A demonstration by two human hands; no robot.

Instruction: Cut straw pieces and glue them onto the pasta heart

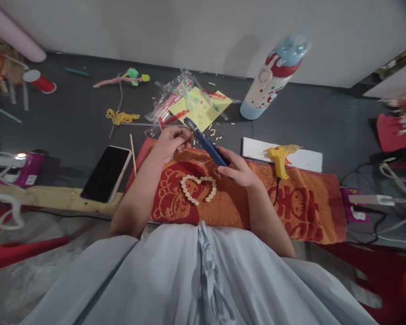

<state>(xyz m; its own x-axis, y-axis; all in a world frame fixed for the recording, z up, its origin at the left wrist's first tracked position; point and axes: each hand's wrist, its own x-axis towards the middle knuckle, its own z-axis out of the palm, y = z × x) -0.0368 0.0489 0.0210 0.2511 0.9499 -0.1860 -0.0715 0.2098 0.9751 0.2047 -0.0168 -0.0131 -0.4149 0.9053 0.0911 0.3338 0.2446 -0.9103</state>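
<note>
Dark blue tool (206, 143) is my main worry. Right hand (238, 169) has its grip closed round the handle, metal end angled up at the left hand (172, 143). Left grip looks pinched together; can't tell what's in it, fingers hide it. Fingertips sit near the metal end, so a slip of the tool could nick them. Small piece held there could also ping off.

Pale heart (185, 193) lies on the orange towel (230, 205), below the hands and between the forearms. Outline has a gap at lower right. Towel nap is soft: a tug on the cloth or a dropped tool could shift the shape, maybe break a joint. Can't tell how well it's bonded.

Yellow glue gun (280, 158) rests partly on the white board (304, 160), cord (277, 192) dropping onto the towel near the right forearm (269, 216). Snag the cord, gun swings. Can't tell if it's hot.

Loose bits (214, 133) by the yellow paper (199, 110) could scatter if brushed. Phone (106, 174) sits close to the near edge of the desk (77, 122); a wide left elbow could knock it off.
</note>
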